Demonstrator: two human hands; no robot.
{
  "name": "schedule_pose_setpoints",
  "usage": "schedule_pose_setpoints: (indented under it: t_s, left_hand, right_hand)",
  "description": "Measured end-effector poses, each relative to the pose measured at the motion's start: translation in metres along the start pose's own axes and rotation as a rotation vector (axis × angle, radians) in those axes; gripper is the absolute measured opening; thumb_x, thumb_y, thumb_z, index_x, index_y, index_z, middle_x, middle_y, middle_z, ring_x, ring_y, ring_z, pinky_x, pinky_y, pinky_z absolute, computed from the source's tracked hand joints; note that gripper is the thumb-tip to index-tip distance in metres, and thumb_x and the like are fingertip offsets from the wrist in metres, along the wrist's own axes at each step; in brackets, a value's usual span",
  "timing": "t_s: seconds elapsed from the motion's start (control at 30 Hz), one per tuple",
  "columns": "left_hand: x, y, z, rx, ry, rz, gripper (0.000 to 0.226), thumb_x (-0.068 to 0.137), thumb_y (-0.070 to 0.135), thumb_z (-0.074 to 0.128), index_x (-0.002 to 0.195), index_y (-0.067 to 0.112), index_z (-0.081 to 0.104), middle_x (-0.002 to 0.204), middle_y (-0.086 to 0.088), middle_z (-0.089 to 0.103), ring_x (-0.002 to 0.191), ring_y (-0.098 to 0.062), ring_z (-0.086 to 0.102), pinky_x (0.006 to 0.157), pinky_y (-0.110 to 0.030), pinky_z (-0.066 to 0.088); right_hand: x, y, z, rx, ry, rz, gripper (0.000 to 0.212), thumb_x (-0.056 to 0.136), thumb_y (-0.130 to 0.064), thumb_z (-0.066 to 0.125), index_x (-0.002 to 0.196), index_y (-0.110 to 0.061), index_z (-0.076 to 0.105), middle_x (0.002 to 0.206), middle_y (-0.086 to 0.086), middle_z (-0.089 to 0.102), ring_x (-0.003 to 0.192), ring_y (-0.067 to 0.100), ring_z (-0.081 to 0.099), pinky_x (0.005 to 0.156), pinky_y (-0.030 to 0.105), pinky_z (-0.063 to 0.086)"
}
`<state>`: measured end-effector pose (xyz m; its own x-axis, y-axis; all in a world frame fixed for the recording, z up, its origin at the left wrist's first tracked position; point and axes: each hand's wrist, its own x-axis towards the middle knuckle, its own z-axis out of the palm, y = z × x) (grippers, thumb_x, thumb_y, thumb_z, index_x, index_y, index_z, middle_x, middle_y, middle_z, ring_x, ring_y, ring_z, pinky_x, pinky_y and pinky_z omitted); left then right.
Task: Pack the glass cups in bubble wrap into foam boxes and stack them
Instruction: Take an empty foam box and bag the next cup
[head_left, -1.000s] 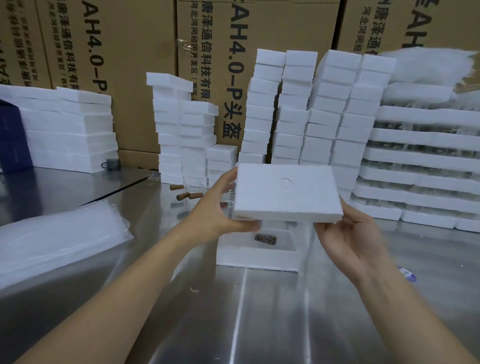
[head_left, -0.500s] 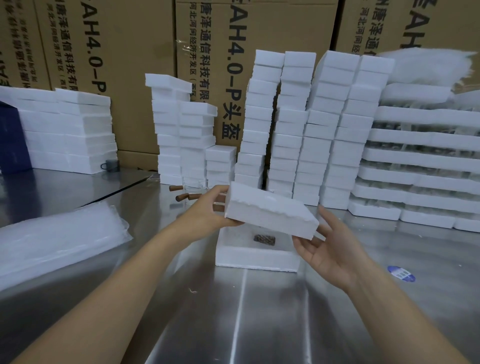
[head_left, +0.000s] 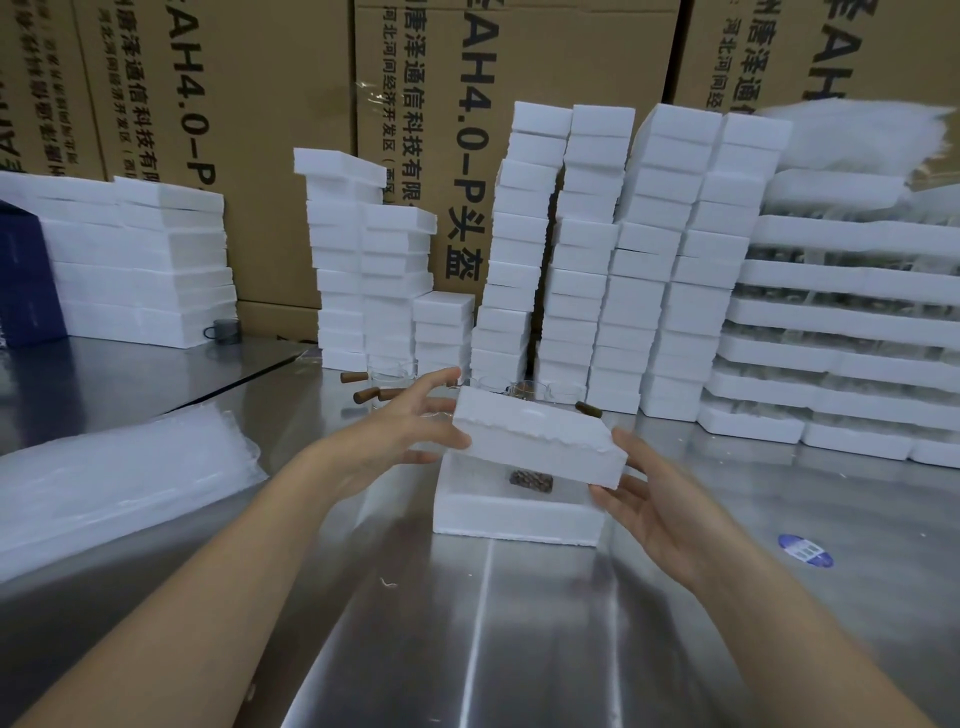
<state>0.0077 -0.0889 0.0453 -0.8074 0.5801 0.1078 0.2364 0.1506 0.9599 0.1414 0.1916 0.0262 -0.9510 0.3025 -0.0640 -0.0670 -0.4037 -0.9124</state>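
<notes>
1. A white rectangular foam lid (head_left: 540, 441) is held in the air, tilted down towards its right end. It sits just above an open white foam box (head_left: 514, 512) and covers most of the opening.
2. The left hand (head_left: 400, 431) pinches the lid's left end. Its thumb presses the near face and its fingers spread round the far corner.
3. The right hand (head_left: 660, 499) lies palm up under the lid's right end. Its fingers are straight and bear the lid, and its thumb is raised beside the edge.
4. The box stands on a brushed steel table (head_left: 519, 623). Inside, under the lid's front edge, shows a small brown patterned piece (head_left: 531, 479), perhaps part of a wrapped cup; the lid hides the rest.
5. Just behind the hands, clear glass cups with brown wooden handles (head_left: 384, 387) stand on the table at the foot of tall, leaning stacks of closed white foam boxes (head_left: 597, 260).
6. To the right are wide white foam trays (head_left: 841, 317) stacked in layers, with glassware between them.
7. On the left lies a heap of clear bubble-wrap bags (head_left: 119, 478). Beyond it are flat white foam slabs (head_left: 140, 260) and a small grey mug (head_left: 226, 330).
8. A blue oval sticker (head_left: 805, 550) lies on the steel near the right wrist.
9. Printed brown cardboard cartons (head_left: 260, 104) wall off the back.
</notes>
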Motion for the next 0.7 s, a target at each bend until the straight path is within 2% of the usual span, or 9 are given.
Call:
schedule_pose_setpoints:
  t_s: [0.13, 0.23, 0.37, 0.47, 0.53, 0.6, 0.7]
  left_hand:
    - [-0.003, -0.002, -0.003, 0.042, -0.029, -0.011, 0.102, 0.062, 0.039, 0.097, 0.15, 0.055, 0.048, 0.148, 0.008, 0.057, 0.131, -0.012, 0.063, 0.111, -0.04, 0.052]
    - [-0.003, -0.006, -0.006, 0.056, -0.048, -0.013, 0.095, 0.061, 0.036, 0.1, 0.145, 0.052, 0.057, 0.146, 0.011, 0.062, 0.133, -0.011, 0.063, 0.117, -0.046, 0.05]
    - [-0.002, -0.011, -0.011, 0.067, -0.096, -0.035, 0.085, 0.063, 0.036, 0.103, 0.135, 0.057, 0.064, 0.143, 0.015, 0.065, 0.131, -0.009, 0.065, 0.118, -0.049, 0.048]
    - [-0.001, -0.013, -0.013, 0.059, -0.117, -0.052, 0.088, 0.059, 0.04, 0.105, 0.135, 0.055, 0.064, 0.143, 0.013, 0.066, 0.132, -0.012, 0.065, 0.118, -0.051, 0.047]
    - [-0.002, -0.013, -0.015, 0.07, -0.124, -0.06, 0.082, 0.062, 0.038, 0.104, 0.132, 0.056, 0.066, 0.14, 0.014, 0.067, 0.129, -0.01, 0.066, 0.117, -0.051, 0.048]
    - [-0.003, -0.012, -0.015, 0.081, -0.13, -0.072, 0.078, 0.063, 0.035, 0.103, 0.13, 0.056, 0.067, 0.139, 0.014, 0.067, 0.127, -0.009, 0.067, 0.116, -0.049, 0.05]
    - [-0.005, -0.01, -0.014, 0.076, -0.139, -0.088, 0.086, 0.061, 0.035, 0.103, 0.135, 0.052, 0.063, 0.142, 0.012, 0.065, 0.125, -0.01, 0.068, 0.114, -0.047, 0.052]
  right_hand:
    - [0.001, 0.001, -0.001, -0.043, 0.026, -0.019, 0.036, 0.097, -0.034, 0.072, 0.121, -0.006, 0.072, 0.109, 0.015, 0.079, 0.086, 0.022, 0.077, 0.083, 0.035, 0.065]
    - [0.001, 0.0, -0.002, -0.137, 0.047, -0.025, 0.037, 0.097, -0.04, 0.07, 0.12, -0.011, 0.074, 0.112, 0.008, 0.079, 0.095, 0.022, 0.074, 0.091, 0.035, 0.059]
    - [0.002, 0.003, -0.001, -0.239, 0.073, -0.008, 0.035, 0.095, -0.039, 0.073, 0.117, -0.012, 0.075, 0.099, 0.002, 0.079, 0.089, 0.02, 0.07, 0.086, 0.034, 0.051]
    - [0.004, 0.004, -0.002, -0.276, 0.081, -0.005, 0.035, 0.093, -0.041, 0.074, 0.114, -0.014, 0.076, 0.095, 0.001, 0.078, 0.089, 0.02, 0.07, 0.085, 0.035, 0.051]
    - [0.006, 0.005, -0.003, -0.291, 0.085, -0.004, 0.034, 0.092, -0.043, 0.075, 0.11, -0.015, 0.076, 0.09, -0.001, 0.078, 0.087, 0.02, 0.071, 0.084, 0.035, 0.052]
    - [0.008, 0.006, -0.005, -0.308, 0.087, -0.006, 0.033, 0.091, -0.044, 0.075, 0.109, -0.016, 0.077, 0.09, -0.001, 0.079, 0.087, 0.02, 0.072, 0.082, 0.034, 0.053]
    - [0.01, 0.009, -0.008, -0.342, 0.093, 0.0, 0.033, 0.09, -0.042, 0.076, 0.111, -0.017, 0.077, 0.096, 0.002, 0.08, 0.09, 0.021, 0.073, 0.079, 0.034, 0.054]
